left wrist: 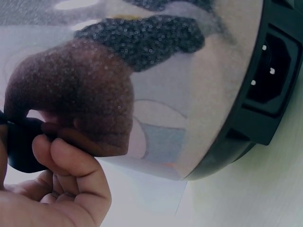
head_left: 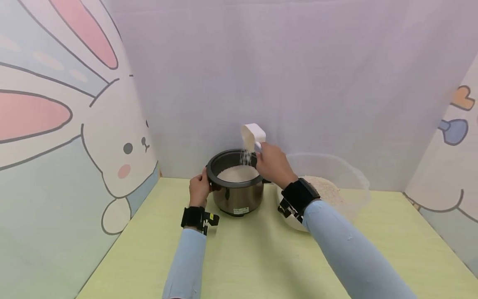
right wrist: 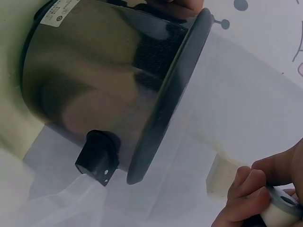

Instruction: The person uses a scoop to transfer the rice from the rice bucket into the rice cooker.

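A brown rice cooker [head_left: 238, 197] with a dark rim stands without a lid, white rice [head_left: 237, 174] inside it. My left hand [head_left: 199, 189] grips the black side handle [left wrist: 26, 144], fingers curled under it in the left wrist view. Above the cooker's right side, my right hand [head_left: 274, 164] holds a white scoop [head_left: 255, 133] by its handle. The scoop is tipped over, and grains stream from its mouth into the cooker. In the right wrist view, the fingers [right wrist: 251, 194] wrap the scoop's handle, with the cup [right wrist: 222, 175] partly behind them.
Right of the cooker, partly under my right forearm, sits a wide translucent container [head_left: 354, 178] with pale grains [head_left: 323, 189]. A power socket [left wrist: 272, 71] shows low on the cooker's body. Behind the yellow-green table [head_left: 239, 257] hangs a lilac cloth [head_left: 298, 83].
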The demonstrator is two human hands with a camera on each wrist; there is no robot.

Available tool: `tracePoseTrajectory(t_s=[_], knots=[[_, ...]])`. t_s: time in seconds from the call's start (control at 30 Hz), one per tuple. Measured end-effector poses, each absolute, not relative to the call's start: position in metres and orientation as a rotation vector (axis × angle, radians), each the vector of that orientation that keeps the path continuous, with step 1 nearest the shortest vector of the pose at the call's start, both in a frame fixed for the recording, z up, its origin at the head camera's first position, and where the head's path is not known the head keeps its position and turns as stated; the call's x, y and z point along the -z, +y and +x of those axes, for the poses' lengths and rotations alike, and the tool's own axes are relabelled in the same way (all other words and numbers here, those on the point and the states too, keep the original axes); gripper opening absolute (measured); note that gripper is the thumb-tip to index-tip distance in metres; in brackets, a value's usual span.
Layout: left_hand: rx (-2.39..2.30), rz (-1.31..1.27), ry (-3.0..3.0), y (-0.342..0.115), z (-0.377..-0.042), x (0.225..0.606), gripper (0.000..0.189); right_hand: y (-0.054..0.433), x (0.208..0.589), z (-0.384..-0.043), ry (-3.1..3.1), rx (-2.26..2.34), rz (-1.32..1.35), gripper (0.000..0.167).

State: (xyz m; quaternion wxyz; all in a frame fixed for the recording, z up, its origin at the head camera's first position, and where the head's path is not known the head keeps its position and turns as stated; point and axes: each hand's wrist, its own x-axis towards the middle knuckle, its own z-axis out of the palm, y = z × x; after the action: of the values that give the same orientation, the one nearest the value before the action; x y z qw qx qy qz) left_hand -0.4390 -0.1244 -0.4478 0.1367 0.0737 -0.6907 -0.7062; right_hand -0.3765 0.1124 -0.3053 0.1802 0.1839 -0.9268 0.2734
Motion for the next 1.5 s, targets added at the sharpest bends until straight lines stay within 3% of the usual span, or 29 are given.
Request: tracePoseTrajectory(t_s=[0.53,1.5], knots=[[2.050,0.216,-2.006,-0.126,-0.437,0.454,0.048,0.126,0.340,-0.383,-2.694,-0.635,0.452,0.017],[2.059,0.209,-1.998,-0.123,-0.437,0.445,0.048,0.126,0.361,-0.375,-2.672,-0.406,0.468,0.017]])
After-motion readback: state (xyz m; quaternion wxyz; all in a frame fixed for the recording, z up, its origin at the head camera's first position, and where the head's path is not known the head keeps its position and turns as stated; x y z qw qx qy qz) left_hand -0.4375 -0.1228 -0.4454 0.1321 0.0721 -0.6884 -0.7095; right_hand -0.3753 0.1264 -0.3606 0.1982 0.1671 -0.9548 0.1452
